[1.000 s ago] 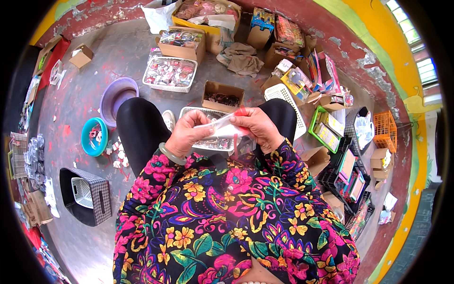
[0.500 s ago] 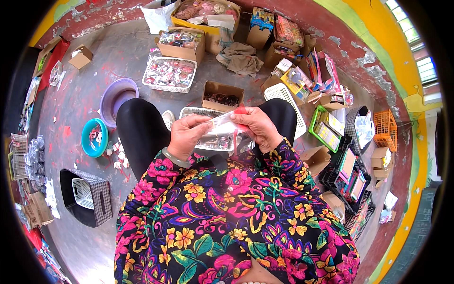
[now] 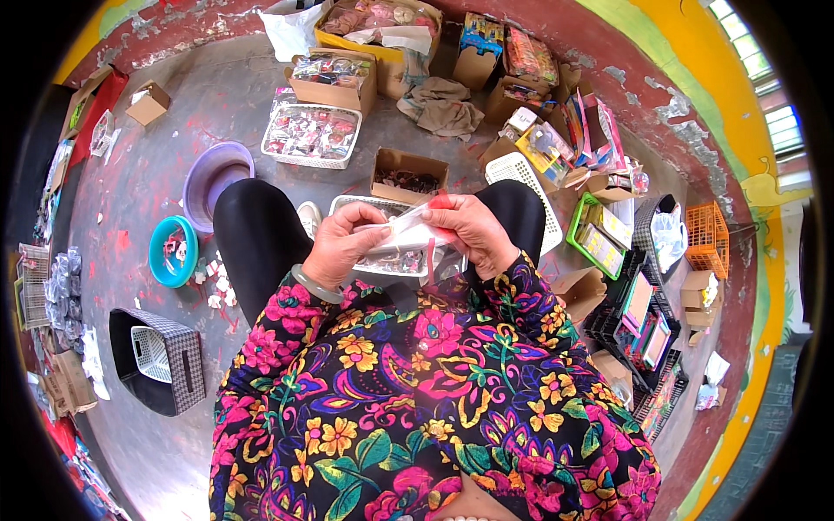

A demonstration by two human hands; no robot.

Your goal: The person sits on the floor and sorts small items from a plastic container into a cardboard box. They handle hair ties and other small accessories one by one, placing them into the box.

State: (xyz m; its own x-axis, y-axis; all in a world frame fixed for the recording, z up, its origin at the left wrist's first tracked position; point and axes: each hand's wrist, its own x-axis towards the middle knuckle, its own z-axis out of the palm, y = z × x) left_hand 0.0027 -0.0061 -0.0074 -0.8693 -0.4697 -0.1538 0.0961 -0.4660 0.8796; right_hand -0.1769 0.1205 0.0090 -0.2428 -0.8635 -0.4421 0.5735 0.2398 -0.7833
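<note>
My left hand (image 3: 340, 246) and my right hand (image 3: 473, 230) together hold a small clear plastic bag (image 3: 407, 232) with a red strip at its top, stretched between the fingers of both hands. The bag hangs over a white mesh tray (image 3: 380, 260) of small packets that rests between my knees. A pale green bangle (image 3: 310, 284) circles my left wrist. Both arms wear floral sleeves.
A brown cardboard box (image 3: 408, 174) of small items stands just past the tray. A white basket (image 3: 313, 136) of packets, a purple basin (image 3: 215, 178) and a teal bowl (image 3: 172, 252) sit to the left. Boxes, a green crate (image 3: 598, 236) and an orange crate (image 3: 706, 239) crowd the right.
Both hands stay over the tray with the bag; my left hand's fingers have shifted slightly along it. Nothing else has moved.
</note>
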